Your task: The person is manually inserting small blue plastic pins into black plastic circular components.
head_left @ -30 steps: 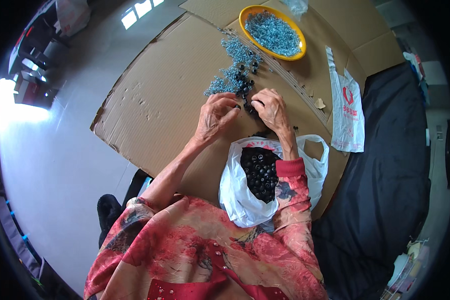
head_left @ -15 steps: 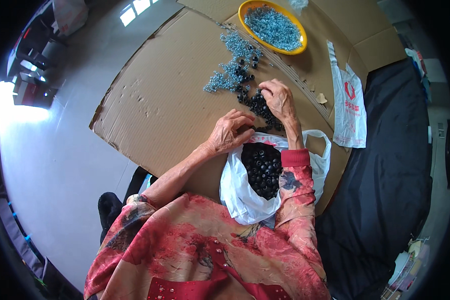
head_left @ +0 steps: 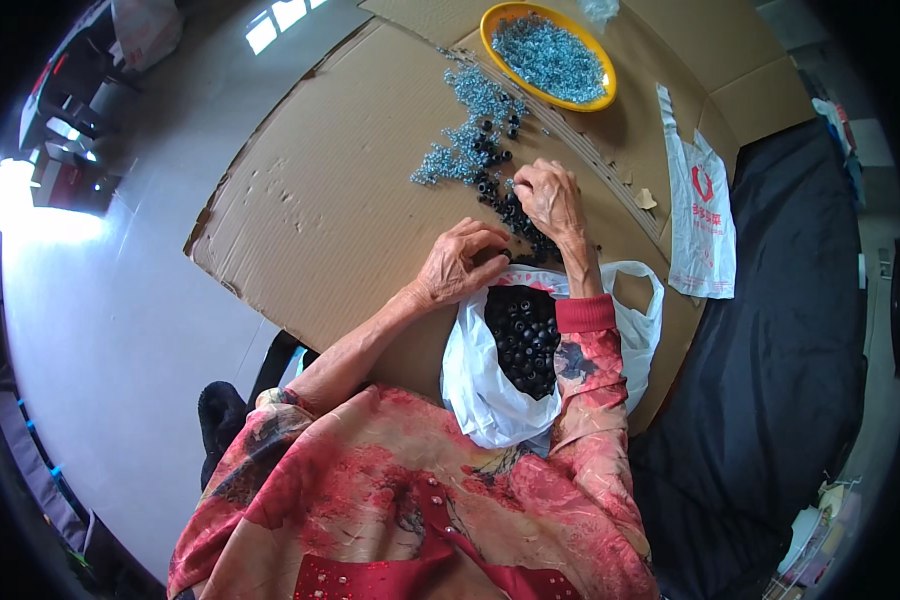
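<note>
Black beads (head_left: 536, 242), right hand (head_left: 553, 203) (grasp unclear)

A flat white bag (head_left: 695, 160) bears a red emblem (head_left: 704, 184) above red lettering (head_left: 705, 217); an open white bag (head_left: 475, 385) shows small red letters (head_left: 526, 279) near its rim.

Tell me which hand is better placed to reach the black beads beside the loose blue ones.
Probably the right hand: closer to those black beads, while the left hand is further back, by the white bag.
</note>
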